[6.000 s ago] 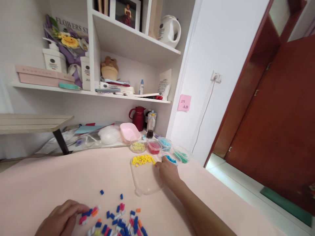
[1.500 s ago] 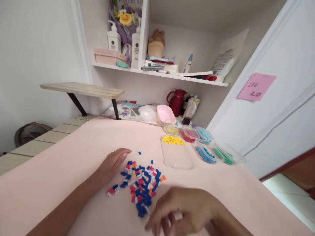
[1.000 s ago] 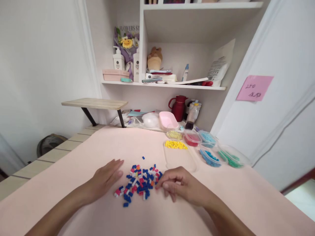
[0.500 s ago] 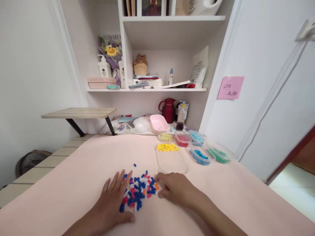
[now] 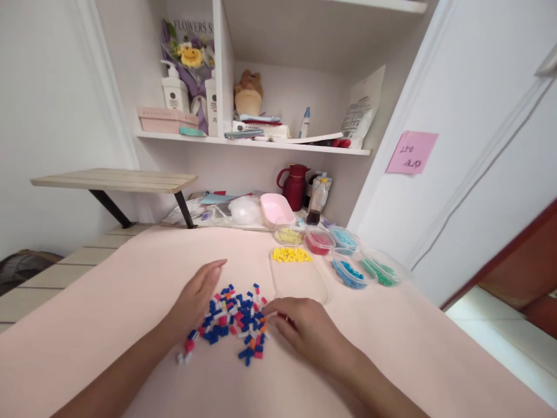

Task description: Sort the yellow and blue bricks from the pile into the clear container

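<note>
Left hand (image 5: 198,296) slid back | open, flat beside brick pile (image 5: 235,319) | right hand (image 5: 304,328) grip cannot tell

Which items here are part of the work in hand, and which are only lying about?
In use: left hand and right hand, flanking the pile of small bricks; clear tray with yellow bricks; tubs of sorted bricks.

Lying about: red jug, pink dish, sticky note, shelf bottles.
</note>
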Demonstrator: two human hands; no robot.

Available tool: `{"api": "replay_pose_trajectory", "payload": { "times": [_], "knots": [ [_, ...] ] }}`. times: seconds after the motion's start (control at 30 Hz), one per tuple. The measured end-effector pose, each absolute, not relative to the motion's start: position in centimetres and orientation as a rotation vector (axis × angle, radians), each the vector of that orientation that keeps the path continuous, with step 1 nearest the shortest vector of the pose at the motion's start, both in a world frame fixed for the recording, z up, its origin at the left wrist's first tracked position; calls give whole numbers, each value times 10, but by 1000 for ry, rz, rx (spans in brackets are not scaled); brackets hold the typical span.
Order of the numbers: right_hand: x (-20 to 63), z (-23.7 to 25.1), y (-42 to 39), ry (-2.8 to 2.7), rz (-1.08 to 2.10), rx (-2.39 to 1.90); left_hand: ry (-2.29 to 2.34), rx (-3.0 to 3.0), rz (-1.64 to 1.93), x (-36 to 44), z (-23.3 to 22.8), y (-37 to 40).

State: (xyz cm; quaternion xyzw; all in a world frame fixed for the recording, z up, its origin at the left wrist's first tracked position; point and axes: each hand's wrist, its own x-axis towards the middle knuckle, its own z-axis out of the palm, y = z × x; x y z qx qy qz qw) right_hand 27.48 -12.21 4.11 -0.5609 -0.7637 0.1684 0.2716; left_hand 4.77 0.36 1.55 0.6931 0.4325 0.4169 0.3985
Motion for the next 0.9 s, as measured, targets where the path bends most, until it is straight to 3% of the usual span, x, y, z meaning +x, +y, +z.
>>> {"api": "replay_pose_trajectory", "payload": {
  "times": [0.27,0.5,0.9],
  "knots": [
    [276,29,-120,-2151,452,-1755,1263,1289,1378,33,-4,28],
    [271,21,-120,-2186,546,-1518,1286,1322,1310,35,-1,20],
    [278,23,-120,-2137,500,-1531,1279,1350,1317,37,2,19]
  ]
}}
